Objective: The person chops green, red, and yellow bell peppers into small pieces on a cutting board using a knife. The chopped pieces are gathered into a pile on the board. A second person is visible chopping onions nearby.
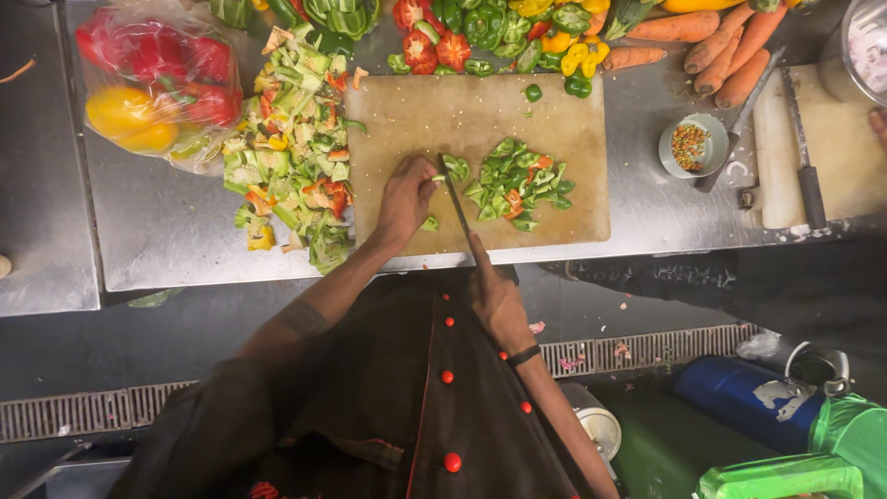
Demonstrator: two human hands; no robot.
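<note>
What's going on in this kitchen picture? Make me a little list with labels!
place: metal counter seen from above
board: wooden cutting board
left hand: left hand pressing down a green pepper piece
right hand: right hand gripping a knife, blade on the board
chopped: pile of green pepper bits right of the blade
scraps: heap of pepper trimmings left of the board
bag: plastic bag of red and yellow peppers
far edge: carrots, halved peppers
extras: small bowl, second board with knives
</note>
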